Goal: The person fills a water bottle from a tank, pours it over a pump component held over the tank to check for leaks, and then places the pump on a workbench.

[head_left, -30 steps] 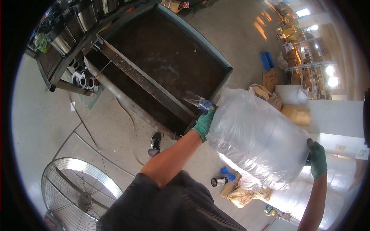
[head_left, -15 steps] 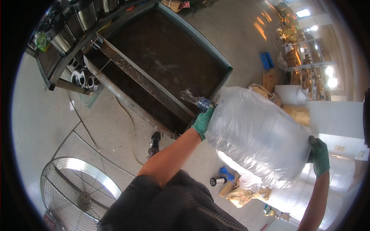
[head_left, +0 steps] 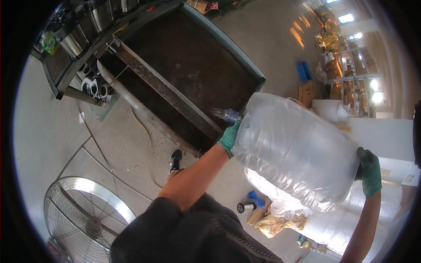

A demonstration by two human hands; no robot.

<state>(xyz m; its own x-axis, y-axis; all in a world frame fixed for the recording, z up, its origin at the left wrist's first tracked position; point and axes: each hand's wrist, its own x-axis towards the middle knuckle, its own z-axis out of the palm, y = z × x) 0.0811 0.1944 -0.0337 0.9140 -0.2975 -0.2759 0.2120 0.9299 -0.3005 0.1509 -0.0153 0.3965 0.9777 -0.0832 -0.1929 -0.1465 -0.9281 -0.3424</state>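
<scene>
A large water jug (head_left: 298,149), wrapped in clear plastic film, lies on its side in the air in front of me, its neck (head_left: 231,115) pointing left. Clear water (head_left: 218,112) comes out of the mouth over the dark metal trough (head_left: 188,61). My left hand (head_left: 230,138), in a green glove, is closed round the jug just behind the neck. At the opposite end my right hand (head_left: 370,174), gloved in green with dark fingertips, grips the base; its fingers are partly hidden behind the jug.
At the lower left stands a large wire-caged fan (head_left: 93,228). Steel canisters (head_left: 72,39) line a bench at the upper left. Plastic-wrapped rolls (head_left: 351,228), a crumpled yellowish bag (head_left: 269,225) and a blue cloth (head_left: 256,198) lie at the lower right. A hose (head_left: 147,136) crosses the floor.
The jug's base end and my right hand have shifted slightly right, and the jug's top edge has tipped a little. The water spray from the mouth looks smaller. Both hands keep their grip.
</scene>
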